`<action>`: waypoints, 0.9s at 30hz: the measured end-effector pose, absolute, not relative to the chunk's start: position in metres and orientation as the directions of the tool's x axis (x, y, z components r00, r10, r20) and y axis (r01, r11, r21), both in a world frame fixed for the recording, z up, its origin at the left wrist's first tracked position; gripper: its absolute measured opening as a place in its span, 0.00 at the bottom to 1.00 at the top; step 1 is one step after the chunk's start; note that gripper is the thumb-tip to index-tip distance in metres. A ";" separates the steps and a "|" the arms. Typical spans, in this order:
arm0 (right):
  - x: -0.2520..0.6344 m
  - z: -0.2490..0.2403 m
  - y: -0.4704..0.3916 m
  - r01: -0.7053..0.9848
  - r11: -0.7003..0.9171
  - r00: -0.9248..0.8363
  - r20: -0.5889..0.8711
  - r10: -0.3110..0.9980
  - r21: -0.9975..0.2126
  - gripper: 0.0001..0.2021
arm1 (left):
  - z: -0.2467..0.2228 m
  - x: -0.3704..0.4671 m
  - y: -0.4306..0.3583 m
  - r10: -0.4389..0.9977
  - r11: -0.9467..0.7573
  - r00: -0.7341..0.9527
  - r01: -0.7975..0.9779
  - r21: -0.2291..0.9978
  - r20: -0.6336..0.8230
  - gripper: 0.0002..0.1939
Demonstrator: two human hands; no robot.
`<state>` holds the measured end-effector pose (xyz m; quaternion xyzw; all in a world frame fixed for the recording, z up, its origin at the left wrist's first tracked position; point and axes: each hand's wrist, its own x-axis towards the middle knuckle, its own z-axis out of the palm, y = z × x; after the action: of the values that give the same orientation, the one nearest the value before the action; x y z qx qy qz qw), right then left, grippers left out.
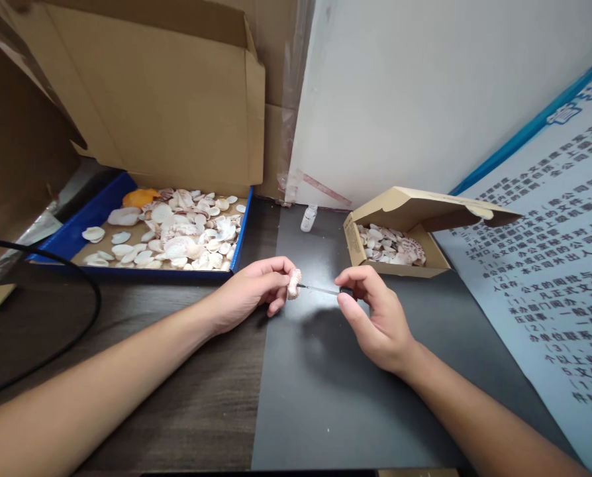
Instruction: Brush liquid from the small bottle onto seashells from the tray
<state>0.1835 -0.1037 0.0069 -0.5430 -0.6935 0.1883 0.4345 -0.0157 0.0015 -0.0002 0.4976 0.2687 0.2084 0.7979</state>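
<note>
My left hand [256, 289] pinches a small pinkish-white shell [294, 284] between thumb and fingers, over the edge of the grey mat. In my right hand [375, 313] is the dark cap of a thin brush applicator [320, 289], held between thumb and fingertips. The applicator's dark tip points left and meets the shell's right side. Behind the hands stands a small white bottle [308, 218], upright on the mat; its neck shows no cap.
At the back left, an open blue box [241, 232] holds many shells and an orange one. A smaller cardboard box [400, 268] with shells stands at the back right, lid raised. A black cable [97, 298] curves at the left. A printed sheet [549, 265] lies right.
</note>
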 end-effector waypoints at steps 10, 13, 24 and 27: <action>0.185 0.005 -0.103 0.595 0.326 0.024 0.422 0.906 -0.735 0.07 | -0.002 -0.016 0.002 0.611 0.374 0.767 -0.061 0.926 -0.196 0.05; 0.185 0.005 -0.104 0.576 0.355 -0.021 0.420 0.907 -0.736 0.08 | -0.001 -0.016 0.002 0.615 0.385 0.761 -0.062 0.921 -0.206 0.04; 0.185 0.007 -0.104 0.594 0.356 -0.022 0.428 0.903 -0.721 0.06 | 0.001 -0.015 0.000 0.629 0.371 0.746 -0.044 0.928 -0.216 0.05; 0.185 0.007 -0.105 0.587 0.369 -0.040 0.430 0.902 -0.720 0.06 | 0.000 -0.016 0.001 0.625 0.361 0.751 -0.036 0.932 -0.213 0.04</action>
<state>0.1847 -0.1047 0.0068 -0.5327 -0.6990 0.1778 0.4428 -0.0156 0.0008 -0.0004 0.5236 0.2811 0.2131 0.7755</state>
